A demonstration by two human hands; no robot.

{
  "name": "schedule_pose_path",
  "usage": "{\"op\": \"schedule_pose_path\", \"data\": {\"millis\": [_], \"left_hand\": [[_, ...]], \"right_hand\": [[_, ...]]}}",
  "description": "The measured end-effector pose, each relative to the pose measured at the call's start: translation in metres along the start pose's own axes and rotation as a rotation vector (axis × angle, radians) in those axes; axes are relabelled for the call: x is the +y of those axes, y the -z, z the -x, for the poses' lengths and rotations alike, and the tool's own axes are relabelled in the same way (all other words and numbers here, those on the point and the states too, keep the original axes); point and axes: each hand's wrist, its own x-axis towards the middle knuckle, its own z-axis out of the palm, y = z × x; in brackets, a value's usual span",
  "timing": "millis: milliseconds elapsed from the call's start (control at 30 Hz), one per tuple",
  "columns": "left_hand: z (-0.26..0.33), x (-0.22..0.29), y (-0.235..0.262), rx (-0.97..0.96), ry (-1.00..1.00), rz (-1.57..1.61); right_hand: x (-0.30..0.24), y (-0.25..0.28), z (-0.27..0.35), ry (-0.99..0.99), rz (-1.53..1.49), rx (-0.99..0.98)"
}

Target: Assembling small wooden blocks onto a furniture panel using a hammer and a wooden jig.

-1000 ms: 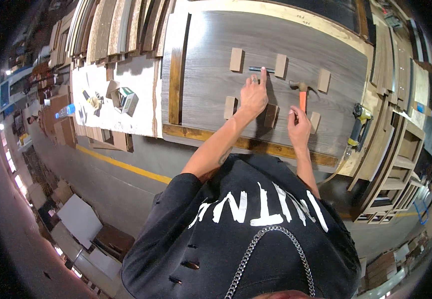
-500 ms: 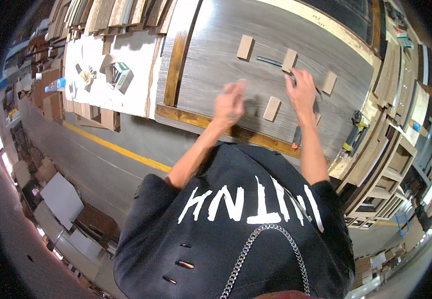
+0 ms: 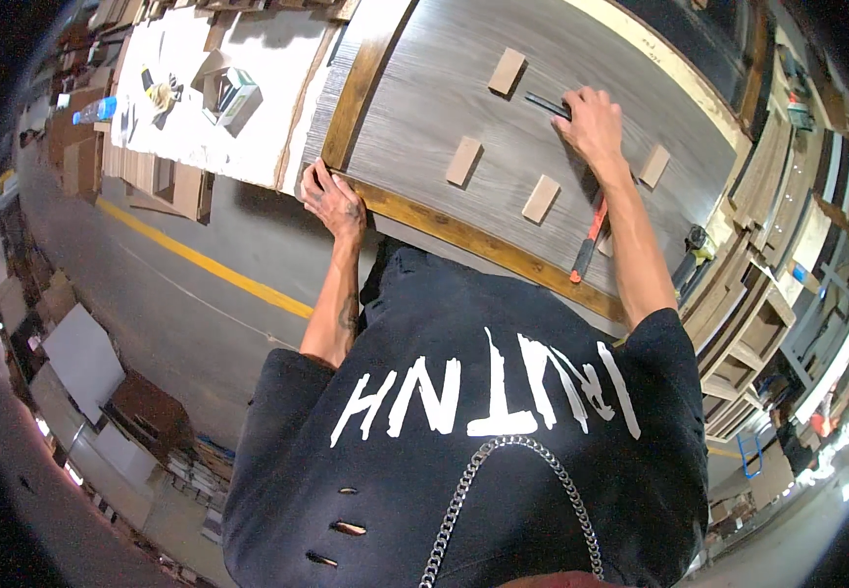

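My left hand [image 3: 336, 203] is at the near left corner of a brown wooden frame strip [image 3: 463, 231], its fingers bent over the edge. My right hand [image 3: 596, 125] is over the grey wood-grain panel [image 3: 424, 93], fingers curled around the right end of a thin dark bar [image 3: 544, 105]. Whatever lies under that palm is hidden. Small pale wooden blocks stand around it: one far block [image 3: 508, 72], one left block [image 3: 463, 161], one near block [image 3: 542, 199] and one right block [image 3: 654, 166]. A tool with a red-and-black handle [image 3: 589, 242] lies beside my right forearm.
A yellow-and-black power tool [image 3: 695, 251] sits by the panel's right end. Left of the panel, a white-topped table [image 3: 174, 162] carries an opened small box [image 3: 228, 95] and a water bottle [image 3: 96, 110]. Wooden frames [image 3: 752, 333] are stacked at right.
My left hand has moved left from above the panel to its near corner. A block now stands where that hand was. My right hand has come onto the dark bar's end.
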Motion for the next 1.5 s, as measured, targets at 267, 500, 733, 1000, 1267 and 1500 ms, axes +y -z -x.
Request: {"op": "schedule_pose_path", "data": {"millis": [267, 500, 733, 1000, 1267, 1500], "left_hand": [[0.001, 0.001, -0.005, 0.051, 0.022, -0.026], [0.002, -0.003, -0.008, 0.064, 0.014, -0.016], [0.003, -0.005, -0.009, 0.069, -0.005, -0.023], [0.003, -0.002, -0.007, 0.058, 0.011, -0.002], [0.002, -0.006, -0.010, 0.054, 0.006, -0.023], [0.001, -0.006, -0.011, 0.076, -0.013, -0.026]], "right_hand": [[0.000, -0.003, 0.000, -0.023, 0.004, 0.003], [0.015, -0.004, 0.002, 0.000, -0.061, 0.035], [0.015, 0.005, -0.007, 0.073, -0.076, 0.013], [0.012, -0.001, -0.017, 0.163, 0.046, -0.018], [0.013, -0.001, -0.017, 0.179, 0.029, -0.009], [0.017, -0.002, -0.010, 0.094, -0.012, 0.075]]}}
